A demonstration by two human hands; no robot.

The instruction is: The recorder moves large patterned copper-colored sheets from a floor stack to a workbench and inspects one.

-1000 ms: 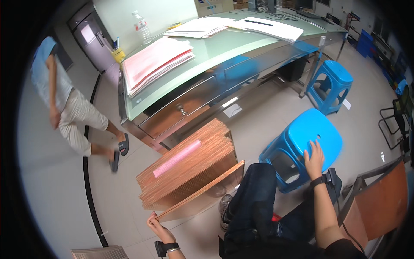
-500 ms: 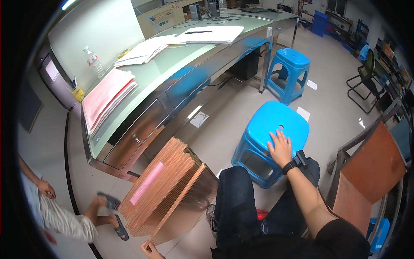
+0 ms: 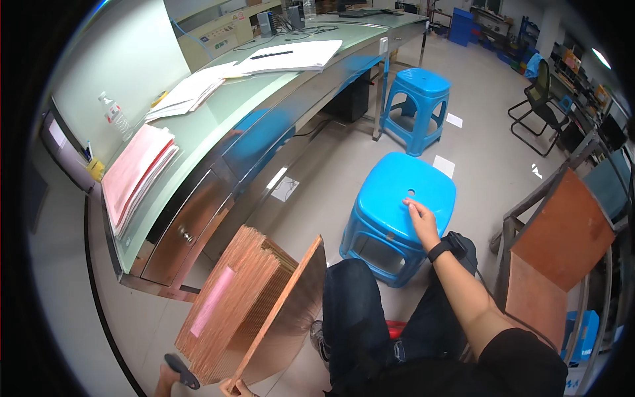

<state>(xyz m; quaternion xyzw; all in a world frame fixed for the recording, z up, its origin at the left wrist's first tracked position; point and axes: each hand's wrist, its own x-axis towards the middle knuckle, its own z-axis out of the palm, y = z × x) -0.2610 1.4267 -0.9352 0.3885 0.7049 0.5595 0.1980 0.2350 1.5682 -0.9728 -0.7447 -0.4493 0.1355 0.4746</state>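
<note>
My right hand [image 3: 420, 221], with a black watch on the wrist, rests its fingers on the top of a blue plastic stool [image 3: 390, 192] in front of my knees. Only the fingertips of my left hand [image 3: 235, 387] show at the bottom edge, gripping the lower corner of a thin copper-coloured sheet [image 3: 291, 311]. The sheet stands tilted up on edge, leaning away from a stack of similar sheets [image 3: 245, 278] on the floor. A pink label [image 3: 213, 301] lies on top of the stack.
A long glass-topped desk [image 3: 218, 126] with drawers runs along the left, carrying pink papers [image 3: 135, 172], white papers and a water bottle [image 3: 114, 116]. A second blue stool [image 3: 417, 99] stands farther off. A brown board on a metal frame [image 3: 562, 238] is at my right. Another person's sandal [image 3: 178, 370] is beside the stack.
The view has swung right and the other person has almost left it. My left hand has raised the sheet steeper off the stack. My right hand stays on the stool.
</note>
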